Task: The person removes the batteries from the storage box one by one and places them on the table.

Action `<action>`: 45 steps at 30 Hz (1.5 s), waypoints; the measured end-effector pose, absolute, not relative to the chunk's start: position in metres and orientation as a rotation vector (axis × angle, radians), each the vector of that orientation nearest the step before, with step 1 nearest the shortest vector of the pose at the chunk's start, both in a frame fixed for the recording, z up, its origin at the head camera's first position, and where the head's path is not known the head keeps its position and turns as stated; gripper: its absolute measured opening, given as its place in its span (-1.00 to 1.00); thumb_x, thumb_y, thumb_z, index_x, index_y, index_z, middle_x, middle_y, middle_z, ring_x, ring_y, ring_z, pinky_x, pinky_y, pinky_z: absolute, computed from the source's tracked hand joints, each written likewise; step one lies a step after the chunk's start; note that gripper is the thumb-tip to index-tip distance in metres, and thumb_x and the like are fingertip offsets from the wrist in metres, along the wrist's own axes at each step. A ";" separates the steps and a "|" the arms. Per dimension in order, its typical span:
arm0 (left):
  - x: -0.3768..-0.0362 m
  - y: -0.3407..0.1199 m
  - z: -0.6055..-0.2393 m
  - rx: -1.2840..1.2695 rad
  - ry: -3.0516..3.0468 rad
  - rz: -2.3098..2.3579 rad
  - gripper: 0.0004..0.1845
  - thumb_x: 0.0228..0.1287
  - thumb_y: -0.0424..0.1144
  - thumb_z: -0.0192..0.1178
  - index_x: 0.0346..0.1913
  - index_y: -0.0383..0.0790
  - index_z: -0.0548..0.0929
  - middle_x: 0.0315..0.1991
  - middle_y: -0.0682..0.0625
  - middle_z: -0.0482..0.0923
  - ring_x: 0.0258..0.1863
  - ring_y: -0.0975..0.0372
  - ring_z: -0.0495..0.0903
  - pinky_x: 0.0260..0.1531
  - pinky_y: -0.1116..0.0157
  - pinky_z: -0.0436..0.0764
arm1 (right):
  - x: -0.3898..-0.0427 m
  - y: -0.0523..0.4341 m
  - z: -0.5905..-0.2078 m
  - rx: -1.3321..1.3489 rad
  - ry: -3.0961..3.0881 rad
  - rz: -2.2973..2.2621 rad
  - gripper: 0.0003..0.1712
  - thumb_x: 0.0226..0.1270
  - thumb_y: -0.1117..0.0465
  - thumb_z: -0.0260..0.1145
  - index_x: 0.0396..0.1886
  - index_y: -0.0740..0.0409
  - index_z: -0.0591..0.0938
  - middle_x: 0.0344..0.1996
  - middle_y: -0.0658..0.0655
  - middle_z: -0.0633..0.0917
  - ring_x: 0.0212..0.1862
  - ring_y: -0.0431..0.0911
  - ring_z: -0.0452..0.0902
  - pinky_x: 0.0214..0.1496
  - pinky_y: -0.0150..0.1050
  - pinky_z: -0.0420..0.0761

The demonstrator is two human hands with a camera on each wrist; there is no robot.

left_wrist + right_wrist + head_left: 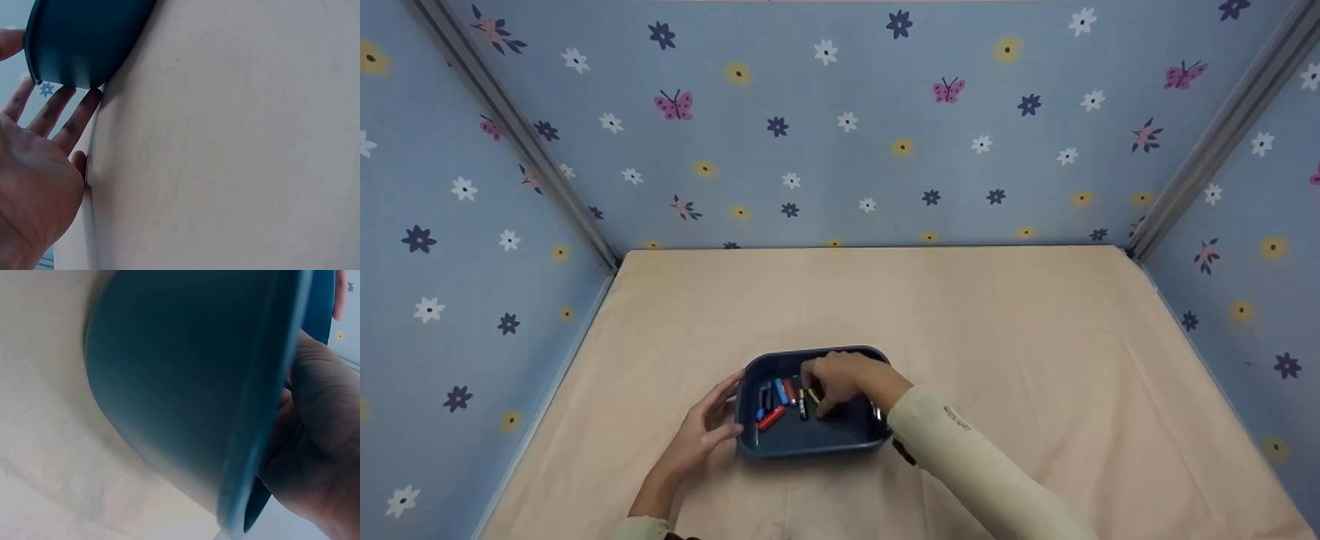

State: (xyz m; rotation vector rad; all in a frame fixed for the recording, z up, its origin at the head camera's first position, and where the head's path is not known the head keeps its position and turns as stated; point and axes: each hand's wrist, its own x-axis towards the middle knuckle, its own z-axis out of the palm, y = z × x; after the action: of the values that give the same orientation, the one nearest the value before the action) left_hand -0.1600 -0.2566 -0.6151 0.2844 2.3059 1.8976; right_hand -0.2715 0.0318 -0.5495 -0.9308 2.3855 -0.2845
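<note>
Fingers (pixel 817 382) of the right hand (pixel 840 379) are curled among batteries (pixel 780 397); grasp cannot be told; tray (pixel 810 442) is steadied by flat left hand (pixel 709 427); next, one cell must be isolated

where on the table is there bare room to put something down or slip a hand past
Bare cloth runs from the blue tray back to the flowered rear wall, and right of the sleeve toward the right wall. It is crowded at the tray: the left hand lies against its left side, the right hand reaches among the batteries.

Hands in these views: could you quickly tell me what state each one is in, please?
Left hand: open, fingers straight against the tray.
Right hand: inside the tray; grip cannot be told.
</note>
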 end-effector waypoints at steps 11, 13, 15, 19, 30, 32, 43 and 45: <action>-0.160 -0.256 -0.615 0.248 2.312 1.908 -0.11 0.41 -0.57 0.32 0.77 -0.23 0.32 0.78 -0.23 0.31 0.53 0.48 0.50 0.47 0.61 0.45 | -0.274 0.039 -0.551 -0.979 2.294 -0.296 -0.43 0.49 0.30 0.56 0.41 -0.13 0.70 -0.20 0.02 0.77 -0.23 -0.20 0.60 -0.13 -0.26 0.63; -0.160 -0.256 -0.616 0.250 2.312 1.919 -0.11 0.41 -0.57 0.33 0.77 -0.24 0.33 0.78 -0.24 0.31 0.53 0.49 0.51 0.47 0.61 0.45 | -0.273 0.039 -0.550 -0.986 2.295 -0.293 -0.43 0.49 0.32 0.55 0.41 -0.13 0.70 -0.19 0.03 0.78 -0.24 -0.20 0.60 -0.14 -0.27 0.63; -0.160 -0.256 -0.618 0.249 2.311 1.927 -0.11 0.41 -0.56 0.34 0.77 -0.24 0.33 0.78 -0.24 0.31 0.53 0.51 0.50 0.47 0.61 0.45 | -0.273 0.039 -0.550 -0.986 2.304 -0.287 -0.42 0.49 0.32 0.55 0.42 -0.13 0.71 -0.22 0.02 0.78 -0.26 -0.20 0.61 -0.17 -0.28 0.62; -0.161 -0.258 -0.619 0.259 2.312 1.925 -0.12 0.42 -0.55 0.35 0.77 -0.25 0.32 0.78 -0.26 0.30 0.53 0.52 0.50 0.46 0.61 0.47 | -0.274 0.040 -0.551 -0.993 2.318 -0.283 -0.41 0.48 0.34 0.52 0.45 -0.11 0.72 -0.35 -0.04 0.71 -0.34 -0.21 0.54 -0.25 -0.31 0.54; -0.160 -0.257 -0.618 0.302 2.322 1.937 -0.12 0.42 -0.57 0.36 0.76 -0.33 0.30 0.76 -0.36 0.29 0.49 0.59 0.50 0.46 0.62 0.47 | -0.281 0.052 -0.540 -1.044 2.278 -0.429 -0.43 0.42 0.40 0.54 0.40 0.08 0.75 -0.39 -0.08 0.64 -0.38 -0.25 0.45 -0.26 -0.36 0.46; -0.160 -0.257 -0.618 0.309 2.317 1.949 -0.12 0.42 -0.58 0.35 0.76 -0.34 0.30 0.76 -0.37 0.29 0.49 0.59 0.51 0.46 0.61 0.48 | -0.283 0.054 -0.535 -1.051 2.274 -0.460 -0.43 0.41 0.40 0.55 0.39 0.10 0.75 -0.30 -0.04 0.72 -0.30 -0.24 0.50 -0.18 -0.35 0.50; -0.160 -0.259 -0.619 0.302 2.314 1.945 -0.12 0.44 -0.56 0.36 0.76 -0.33 0.30 0.79 -0.33 0.26 0.51 0.64 0.47 0.48 0.60 0.47 | -0.286 0.068 -0.527 -1.095 2.249 -0.510 -0.41 0.41 0.36 0.56 0.42 0.17 0.74 -0.14 0.15 0.85 -0.24 -0.24 0.56 -0.13 -0.36 0.57; -0.160 -0.259 -0.619 0.307 2.313 1.944 -0.12 0.44 -0.56 0.36 0.76 -0.32 0.30 0.78 -0.33 0.26 0.51 0.64 0.46 0.48 0.60 0.47 | -0.286 0.073 -0.526 -1.091 2.256 -0.531 -0.41 0.41 0.34 0.57 0.43 0.17 0.73 -0.13 0.15 0.85 -0.23 -0.25 0.58 -0.11 -0.34 0.59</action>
State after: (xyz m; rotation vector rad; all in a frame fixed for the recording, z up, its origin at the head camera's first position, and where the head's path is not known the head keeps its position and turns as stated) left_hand -0.1598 -0.2594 -0.6194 0.3070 2.3133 1.9444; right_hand -0.2862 0.0731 -0.5258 -1.0911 2.2562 -0.5306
